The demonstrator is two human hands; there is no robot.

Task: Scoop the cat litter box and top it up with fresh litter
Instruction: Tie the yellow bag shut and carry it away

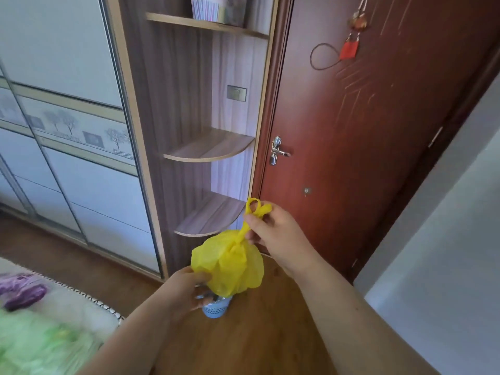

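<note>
A person's two bare arms reach forward over a wooden floor (257, 334), holding a yellow plastic bag (228, 262) in the air in front of a dark red door (365, 131). The bag is knotted shut and bulges round and full. Its long axis runs nearly upright, leaning a little to the right: the fat end hangs down, and the twisted neck with looped handles points up toward the door's handle (277, 151).

The right hand (273, 234), nearer the door, pinches the neck and handles between thumb and fingers. The left hand (189, 289), on the side away from the door, curls its fingers around the top of a small pale blue perforated container (216, 307) directly below the bag, its knuckles against the bag's lower edge.

The bag and hand hide the container's upper part, so its contents cannot be seen. The bag is opaque. Left of the door stand curved wooden corner shelves (213, 147). A blurred patterned fabric (40, 320) is cut off far left of the door.
</note>
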